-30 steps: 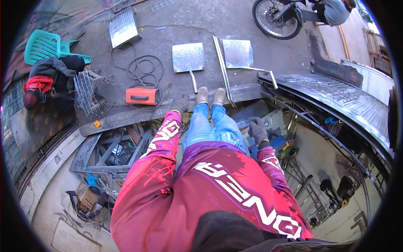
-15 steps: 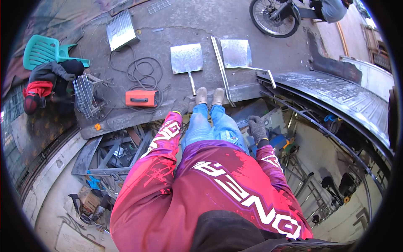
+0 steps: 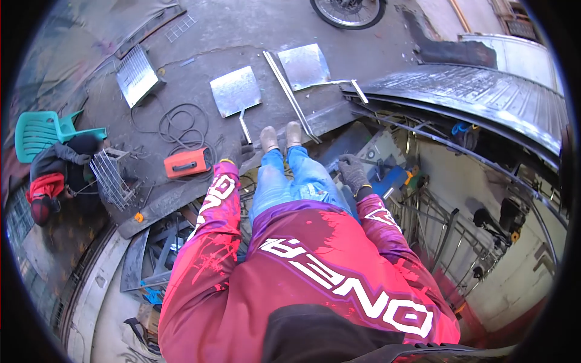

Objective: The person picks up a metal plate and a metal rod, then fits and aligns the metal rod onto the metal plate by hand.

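Grey knit right hand [image 3: 354, 172], square metal sheets [image 3: 236, 91]

Jersey [image 3: 308, 278], long-sleeved, maroon and pinkish red; splatter print, white block lettering [image 3: 339, 284], white sleeve markings, purple hem [image 3: 296, 209]. Jeans [image 3: 275, 184], blue, faded. Shoes [image 3: 269, 139], greyish brown, rounded toes. Gloves [image 3: 353, 173], dark grey; left cuff edged yellow.

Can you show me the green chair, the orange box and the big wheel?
Green chair [image 3: 36, 137]: head view, its back.
Orange box [image 3: 186, 157]: head view, top, near the handle.
Big wheel [image 3: 351, 26]: head view, bottom of the tire.
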A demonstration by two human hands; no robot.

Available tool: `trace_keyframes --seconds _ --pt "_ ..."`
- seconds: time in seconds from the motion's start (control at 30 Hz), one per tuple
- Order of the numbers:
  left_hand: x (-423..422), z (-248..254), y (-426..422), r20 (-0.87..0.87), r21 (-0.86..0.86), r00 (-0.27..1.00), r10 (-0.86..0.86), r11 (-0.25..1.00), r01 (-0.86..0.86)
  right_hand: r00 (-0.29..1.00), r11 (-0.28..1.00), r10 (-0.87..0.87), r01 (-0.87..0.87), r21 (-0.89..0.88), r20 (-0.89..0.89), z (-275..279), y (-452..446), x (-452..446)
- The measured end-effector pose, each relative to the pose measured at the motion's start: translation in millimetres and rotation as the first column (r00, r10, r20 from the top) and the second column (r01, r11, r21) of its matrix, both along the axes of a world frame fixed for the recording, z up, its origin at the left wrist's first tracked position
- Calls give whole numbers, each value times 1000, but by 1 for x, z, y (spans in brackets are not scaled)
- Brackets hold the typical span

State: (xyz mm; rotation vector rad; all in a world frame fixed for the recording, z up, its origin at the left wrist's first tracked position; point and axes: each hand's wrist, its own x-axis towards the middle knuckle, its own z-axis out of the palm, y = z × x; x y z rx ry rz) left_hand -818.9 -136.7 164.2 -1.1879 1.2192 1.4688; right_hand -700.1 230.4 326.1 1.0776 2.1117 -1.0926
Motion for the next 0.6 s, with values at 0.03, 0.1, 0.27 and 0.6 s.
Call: trace_keyframes --seconds 0.03,0.1,0.27,0.6 --pt "5 -30 -2 -286 41 957 -44 997 58 998 998 -62 62 -25 26 2 -1 2" --pt "-14 -32 1 -542 54 836 -81 990 131 990 989 -128 132 -60 63 -1 -2 9" --pt "-66 4 22 -83 -9 986 144 989 -146 974 978 -190 198 -58 127 1 -5 38" --pt "-59 22 35 -63 -194 992 -111 976 97 994 992 8 6 -124 110 -111 -19 84"
